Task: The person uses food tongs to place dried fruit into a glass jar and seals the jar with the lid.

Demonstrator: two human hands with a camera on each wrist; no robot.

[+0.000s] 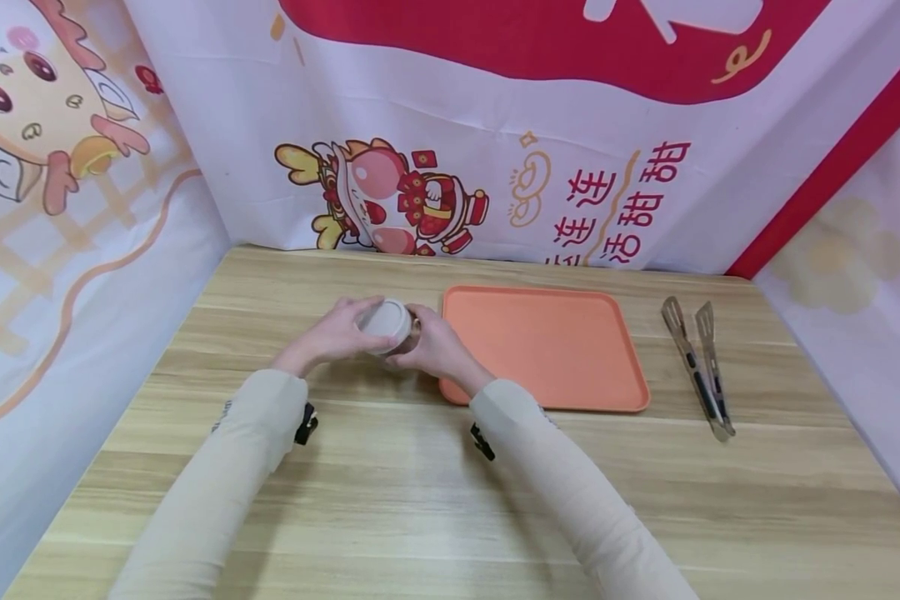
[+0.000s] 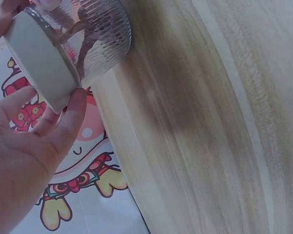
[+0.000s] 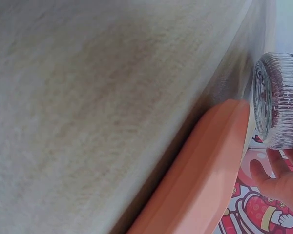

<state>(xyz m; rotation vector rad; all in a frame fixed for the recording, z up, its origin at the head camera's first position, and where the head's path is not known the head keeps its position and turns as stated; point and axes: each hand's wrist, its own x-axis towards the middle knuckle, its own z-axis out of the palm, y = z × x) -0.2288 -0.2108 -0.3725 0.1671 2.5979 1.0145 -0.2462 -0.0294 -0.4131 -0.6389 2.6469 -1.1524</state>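
Note:
A ribbed glass jar (image 1: 392,327) with a pale beige lid (image 1: 383,317) is held between both hands, lifted off the wooden table (image 1: 390,483), left of an orange tray (image 1: 547,346). My left hand (image 1: 336,333) grips the lid (image 2: 39,63), thumb and fingers curled round its rim. My right hand (image 1: 435,346) holds the glass body (image 3: 278,100) from the other side, fingers wrapped on it. In the left wrist view the jar's ribbed body (image 2: 100,36) shows, tilted with something brown inside.
Metal tongs (image 1: 701,367) with black grips lie on the table right of the tray. Printed banner walls (image 1: 435,192) close in the back, left and right. The tray's edge (image 3: 205,170) runs right next to the jar.

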